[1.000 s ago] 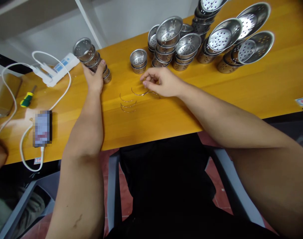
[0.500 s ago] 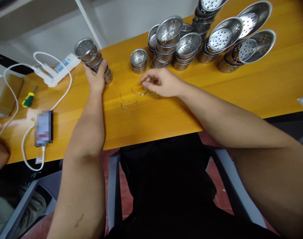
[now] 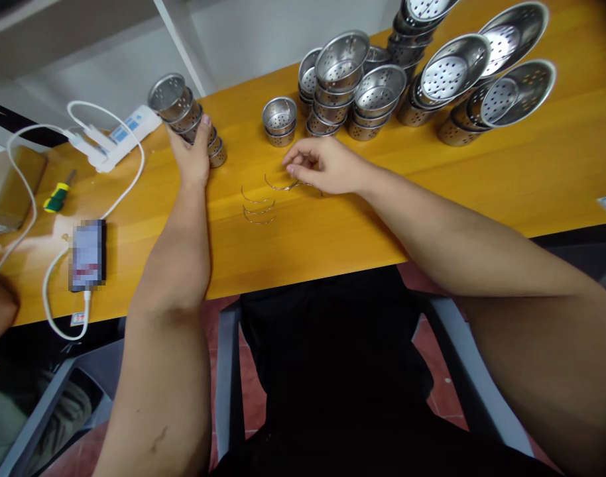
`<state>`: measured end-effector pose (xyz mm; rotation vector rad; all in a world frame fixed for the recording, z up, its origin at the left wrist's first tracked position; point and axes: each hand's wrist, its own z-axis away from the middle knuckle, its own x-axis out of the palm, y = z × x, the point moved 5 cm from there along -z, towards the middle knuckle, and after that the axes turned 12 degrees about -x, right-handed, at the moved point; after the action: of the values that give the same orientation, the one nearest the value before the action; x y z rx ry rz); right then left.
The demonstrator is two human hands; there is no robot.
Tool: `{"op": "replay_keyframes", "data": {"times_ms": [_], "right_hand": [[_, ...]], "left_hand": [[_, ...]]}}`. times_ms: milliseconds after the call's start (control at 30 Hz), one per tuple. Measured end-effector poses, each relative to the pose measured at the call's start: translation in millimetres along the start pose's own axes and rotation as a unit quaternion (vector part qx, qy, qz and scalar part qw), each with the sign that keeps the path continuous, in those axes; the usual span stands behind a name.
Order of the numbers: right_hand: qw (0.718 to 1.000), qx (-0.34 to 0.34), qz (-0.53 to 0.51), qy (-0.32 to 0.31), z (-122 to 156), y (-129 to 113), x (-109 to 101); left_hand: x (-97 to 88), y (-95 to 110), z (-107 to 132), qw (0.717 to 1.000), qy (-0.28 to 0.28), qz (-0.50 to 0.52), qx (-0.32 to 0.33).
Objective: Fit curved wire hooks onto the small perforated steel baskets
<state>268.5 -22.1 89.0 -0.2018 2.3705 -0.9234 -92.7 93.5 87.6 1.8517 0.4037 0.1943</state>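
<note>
As the left grip (image 3: 192, 154) clasps cups (image 3: 168, 97), the right grip (image 3: 325, 163) curls — near wires (image 3: 283, 189).

White power strip (image 3: 128, 130), green-handled screwdriver (image 3: 58, 197), phone (image 3: 87, 256) on white cable (image 3: 45, 285), brown box (image 3: 12, 199)

Between the left hand (image 3: 192, 149), wrapped around a tilted stack of cups (image 3: 170, 99), and the short stack (image 3: 280, 122) of perforated cups, a lane of bare table (image 3: 241, 132) leads toward the back, and a broad strip along the near edge lies open between the forearms, with thin curved wires (image 3: 286, 189) lying low behind it. The right hand (image 3: 313, 163) and its forearm block the near approach to the crowded taller stacks (image 3: 377, 93), whose rims overlap; leftward, the power strip (image 3: 131, 129), looping white cable (image 3: 87, 301), screwdriver (image 3: 59, 193) and phone (image 3: 87, 255) obstruct passage.
</note>
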Motion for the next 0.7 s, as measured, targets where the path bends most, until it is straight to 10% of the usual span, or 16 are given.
{"op": "replay_keyframes", "data": {"times_ms": [700], "right_hand": [[1.0,0.019,-0.007,-0.015,0.6,2.0,1.0]], "left_hand": [[-6.0,-3.5,-2.8,1.0,0.022,0.002,0.014]]}}
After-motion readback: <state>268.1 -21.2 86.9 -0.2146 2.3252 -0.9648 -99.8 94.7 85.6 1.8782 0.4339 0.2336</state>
